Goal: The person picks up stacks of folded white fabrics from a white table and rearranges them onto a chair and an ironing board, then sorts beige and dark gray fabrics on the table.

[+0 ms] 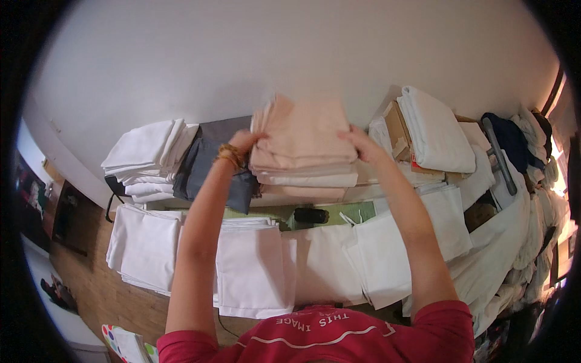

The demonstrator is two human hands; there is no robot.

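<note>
Both my hands are on a stack of folded peach cloth (304,136), which leans near the wall. My left hand (246,139), with a yellowish band at the wrist, grips its left side. On its right side, the fingers of my right hand (361,141) press along the edge. The upper part of the peach cloth is blurred. More folded white and peach cloths (308,178) lie directly beneath. Dark grey folded cloth (218,168) sits just left of the stack, below my left hand.
A tall pile of white folded cloths (140,149) stands at the left. Nearer me lie white folded cloths (254,263) and a cream one (333,263). A black object (311,215) rests on a green surface. At right are a cardboard box (397,127), a thick white folded textile (435,131) and a grey bar (499,154).
</note>
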